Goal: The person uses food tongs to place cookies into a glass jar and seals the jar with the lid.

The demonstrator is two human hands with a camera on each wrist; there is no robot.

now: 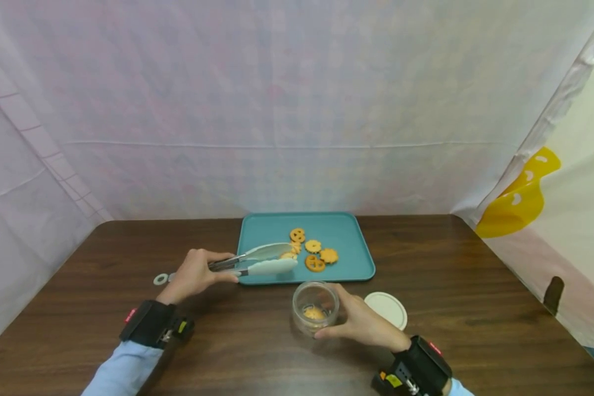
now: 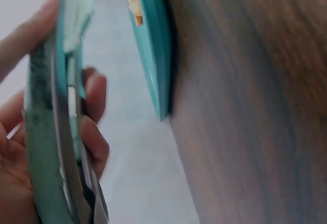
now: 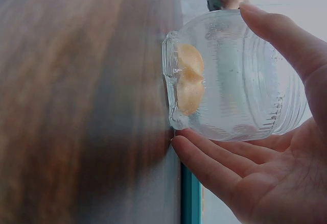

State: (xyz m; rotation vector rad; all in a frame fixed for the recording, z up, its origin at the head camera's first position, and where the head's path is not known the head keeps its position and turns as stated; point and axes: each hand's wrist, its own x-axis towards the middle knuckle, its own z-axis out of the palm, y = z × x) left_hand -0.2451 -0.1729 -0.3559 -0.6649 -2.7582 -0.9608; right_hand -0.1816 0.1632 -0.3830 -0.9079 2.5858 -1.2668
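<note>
My left hand (image 1: 190,276) grips a pair of tongs (image 1: 272,267) with pale, whitish tips, thumb on one arm and fingers on the other. The tips are spread a little over a blue tray (image 1: 348,234), by the crackers at its middle. Several golden crackers (image 1: 329,256), some pretzel-shaped, lie on the tray; the tips partly cover the leftmost ones. My right hand (image 1: 363,323) holds a clear glass jar (image 3: 230,76) upright on the table in front of the tray, fingers and thumb around its side. A cracker (image 3: 189,81) lies at the jar's bottom.
A round white lid (image 1: 387,309) lies on the brown wooden table (image 1: 475,308), right of the jar and partly behind my right hand. The tongs' pale ring end (image 1: 160,279) sticks out left of my left hand. A pale curtain (image 1: 277,110) hangs behind the table.
</note>
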